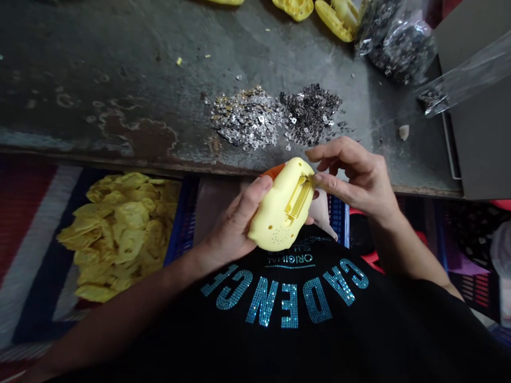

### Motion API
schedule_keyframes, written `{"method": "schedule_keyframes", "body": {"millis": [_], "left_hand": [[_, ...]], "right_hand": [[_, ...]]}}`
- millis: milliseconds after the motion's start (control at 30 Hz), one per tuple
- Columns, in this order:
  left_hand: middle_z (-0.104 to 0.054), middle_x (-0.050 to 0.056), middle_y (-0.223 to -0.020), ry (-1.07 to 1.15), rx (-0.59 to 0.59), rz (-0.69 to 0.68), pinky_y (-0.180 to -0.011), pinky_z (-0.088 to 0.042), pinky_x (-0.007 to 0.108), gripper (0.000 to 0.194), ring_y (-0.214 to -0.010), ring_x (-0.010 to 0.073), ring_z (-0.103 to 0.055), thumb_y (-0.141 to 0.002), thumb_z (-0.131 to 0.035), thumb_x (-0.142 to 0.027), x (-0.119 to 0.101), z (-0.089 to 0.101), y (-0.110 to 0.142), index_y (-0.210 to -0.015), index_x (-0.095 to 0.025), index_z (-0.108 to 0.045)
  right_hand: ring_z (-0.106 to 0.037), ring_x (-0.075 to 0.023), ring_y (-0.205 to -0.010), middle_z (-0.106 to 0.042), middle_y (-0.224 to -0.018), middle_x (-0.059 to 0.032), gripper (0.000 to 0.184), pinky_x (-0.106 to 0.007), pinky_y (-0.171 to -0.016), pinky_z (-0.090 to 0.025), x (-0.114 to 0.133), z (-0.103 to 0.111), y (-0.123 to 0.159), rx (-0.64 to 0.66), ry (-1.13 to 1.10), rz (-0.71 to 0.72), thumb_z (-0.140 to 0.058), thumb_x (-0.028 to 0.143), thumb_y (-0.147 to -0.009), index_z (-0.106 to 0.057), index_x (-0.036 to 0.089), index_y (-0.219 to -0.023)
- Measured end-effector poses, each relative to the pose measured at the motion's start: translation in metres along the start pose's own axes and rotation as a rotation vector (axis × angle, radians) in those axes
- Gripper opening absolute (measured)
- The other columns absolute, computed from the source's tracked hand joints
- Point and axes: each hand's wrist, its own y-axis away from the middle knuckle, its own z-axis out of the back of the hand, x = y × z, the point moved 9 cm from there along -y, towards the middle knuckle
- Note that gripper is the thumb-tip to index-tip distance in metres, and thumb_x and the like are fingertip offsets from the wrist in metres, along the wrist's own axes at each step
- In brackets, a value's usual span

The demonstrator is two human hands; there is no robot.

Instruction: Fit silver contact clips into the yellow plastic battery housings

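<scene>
A pale yellow rounded plastic casing (277,218) is tilted in front of my chest, its open battery compartment (298,198) and a patch of small speaker holes facing up. My left hand (243,218) grips it from the left side, thumb on top. At the upper right end of the compartment, the thumb of my right hand (353,178) touches the casing beside a small dark metal bit (305,180). The index finger of that hand is raised apart from the thumb. Just beyond lie a pile of silvery metal contact plates (247,117) and a darker pile of small metal pieces (311,114).
Several yellow casing parts (335,18) lie at the bench's far edge. Clear bags of metal pieces (403,48) sit at the back right, beside a grey box (479,117). Below the bench edge (199,167), yellow plastic parts (123,229) are heaped on the left, near a blue crate (186,213).
</scene>
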Motion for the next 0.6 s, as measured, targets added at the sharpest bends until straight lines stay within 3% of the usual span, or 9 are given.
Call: {"method": "schedule_keyframes", "body": {"millis": [200, 367, 600], "left_hand": [[-0.086, 0.010, -0.116, -0.035, -0.047, -0.044, -0.071, -0.068, 0.034, 0.072, -0.081, 0.0269, -0.083, -0.093, -0.082, -0.066, 0.000, 0.004, -0.001, -0.148, -0.020, -0.069], [-0.085, 0.008, -0.119, -0.055, -0.038, -0.060, -0.074, -0.067, 0.032, 0.070, -0.083, 0.0233, -0.082, -0.092, -0.085, -0.064, -0.001, 0.006, -0.001, -0.147, -0.023, -0.070], [-0.085, 0.007, -0.116, -0.224, -0.008, -0.182, -0.074, -0.060, 0.024, 0.068, -0.093, 0.0219, -0.080, -0.098, -0.086, -0.049, -0.002, 0.013, -0.002, -0.158, -0.026, -0.065]], "right_hand": [[-0.073, -0.0127, -0.088, -0.078, -0.113, -0.0048, 0.027, -0.027, -0.075, -0.060, 0.002, -0.009, -0.012, 0.172, -0.026, -0.045, -0.077, 0.039, -0.105, -0.078, 0.018, -0.122], [-0.071, -0.0116, -0.086, -0.076, -0.111, -0.0035, 0.025, -0.027, -0.080, -0.061, 0.016, -0.012, -0.011, 0.187, 0.177, 0.087, -0.072, 0.036, -0.108, -0.074, 0.018, -0.125], [-0.071, -0.0140, -0.089, -0.076, -0.109, -0.0032, 0.022, -0.027, -0.079, -0.062, 0.008, -0.027, -0.002, 0.161, 0.311, 0.144, -0.069, 0.027, -0.105, -0.071, 0.020, -0.125]]}}
